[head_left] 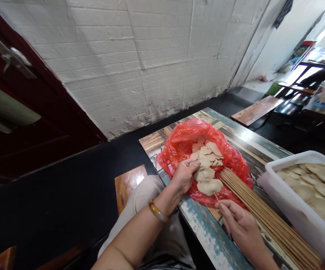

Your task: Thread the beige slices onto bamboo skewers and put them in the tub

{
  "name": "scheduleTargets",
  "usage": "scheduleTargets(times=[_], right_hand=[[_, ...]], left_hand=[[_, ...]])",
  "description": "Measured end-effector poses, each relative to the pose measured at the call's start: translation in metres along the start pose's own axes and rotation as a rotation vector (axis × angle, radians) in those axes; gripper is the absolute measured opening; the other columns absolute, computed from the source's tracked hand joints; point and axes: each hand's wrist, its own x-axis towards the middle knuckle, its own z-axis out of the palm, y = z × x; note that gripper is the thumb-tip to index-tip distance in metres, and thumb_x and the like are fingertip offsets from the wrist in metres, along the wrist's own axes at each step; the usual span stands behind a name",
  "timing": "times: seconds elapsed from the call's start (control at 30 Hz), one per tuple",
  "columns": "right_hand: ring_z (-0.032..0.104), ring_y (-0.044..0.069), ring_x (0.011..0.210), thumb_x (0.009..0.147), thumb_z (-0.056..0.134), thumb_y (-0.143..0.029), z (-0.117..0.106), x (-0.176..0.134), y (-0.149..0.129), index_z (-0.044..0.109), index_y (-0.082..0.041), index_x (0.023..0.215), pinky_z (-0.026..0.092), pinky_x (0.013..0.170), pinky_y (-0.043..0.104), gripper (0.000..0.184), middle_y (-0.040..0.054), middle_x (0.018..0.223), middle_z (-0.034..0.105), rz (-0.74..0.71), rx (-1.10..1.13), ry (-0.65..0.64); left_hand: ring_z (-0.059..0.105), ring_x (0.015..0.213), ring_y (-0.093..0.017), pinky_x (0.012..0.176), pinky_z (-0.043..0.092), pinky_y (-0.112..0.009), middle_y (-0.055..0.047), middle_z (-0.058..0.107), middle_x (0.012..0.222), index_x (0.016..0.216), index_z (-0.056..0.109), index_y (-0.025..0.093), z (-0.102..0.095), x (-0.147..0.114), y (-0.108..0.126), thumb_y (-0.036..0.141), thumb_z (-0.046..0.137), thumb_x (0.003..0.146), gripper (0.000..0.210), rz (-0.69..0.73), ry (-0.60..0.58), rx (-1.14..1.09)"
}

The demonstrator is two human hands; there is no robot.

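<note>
My right hand (pixel 237 221) pinches the lower end of a thin wooden skewer (pixel 216 196). Pale, flat round slices (pixel 209 186) are threaded on it. At the upper end, my left hand (pixel 187 173) has thumb and fingers closed on a slice (pixel 204 161); the skewer's tip is hidden there. Behind the hands, more loose slices (pixel 213 150) lie in a crumpled, open red plastic bag (pixel 176 139). A bundle of long wooden skewers (pixel 263 213) rests partly on the bag, just right of my right hand.
A white plastic tub (pixel 288 197) full of similar slices stands at the table's right. The patterned table (pixel 204 227) has a worn blue-green edge. A wooden bench (pixel 256 110) is beyond it, a wooden stool (pixel 130 183) to the left. A white wall (pixel 140 56) and dark red door (pixel 38 123) bound the room.
</note>
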Motion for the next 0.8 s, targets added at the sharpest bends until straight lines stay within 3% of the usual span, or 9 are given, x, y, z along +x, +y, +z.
scheduleTargets(times=[0.27,0.47,0.63,0.8], right_hand=[[0.039,0.01,0.037,0.082,0.045,-0.046,0.001,0.001,-0.005,0.057,-0.019,0.075,0.032,0.04,0.021,0.03,-0.0074,0.04,0.038,0.0,-0.006,-0.042],[0.031,0.008,0.034,0.084,0.044,-0.046,0.002,0.004,0.0,0.054,-0.019,0.083,0.025,0.035,0.018,0.028,-0.0093,0.041,0.035,0.096,0.191,-0.071],[0.029,0.005,0.034,0.085,0.042,-0.046,0.002,0.008,0.0,0.051,-0.019,0.085,0.023,0.035,0.017,0.029,-0.0104,0.042,0.035,0.079,0.257,-0.04],[0.03,0.005,0.035,0.085,0.043,-0.046,0.0,0.008,-0.002,0.053,-0.018,0.084,0.023,0.034,0.016,0.03,-0.0099,0.043,0.036,0.024,0.294,0.033]], left_hand=[[0.061,0.063,-0.014,0.063,0.046,-0.025,-0.008,0.068,0.075,0.087,0.066,0.009,0.003,-0.003,0.0,0.034,0.072,0.062,0.035,-0.007,-0.005,0.035],[0.062,0.072,-0.016,0.066,0.047,-0.024,-0.01,0.067,0.083,0.098,0.063,0.011,0.006,-0.009,0.008,0.04,0.059,0.074,0.037,-0.054,-0.147,-0.027],[0.061,0.067,-0.013,0.056,0.045,-0.021,-0.011,0.066,0.091,0.101,0.061,0.012,0.011,-0.018,0.008,0.034,0.066,0.069,0.039,-0.142,-0.231,0.068],[0.061,0.072,-0.014,0.059,0.046,-0.02,-0.011,0.064,0.097,0.101,0.058,0.014,0.036,-0.034,-0.004,0.027,0.071,0.063,0.042,-0.107,-0.136,0.099]])
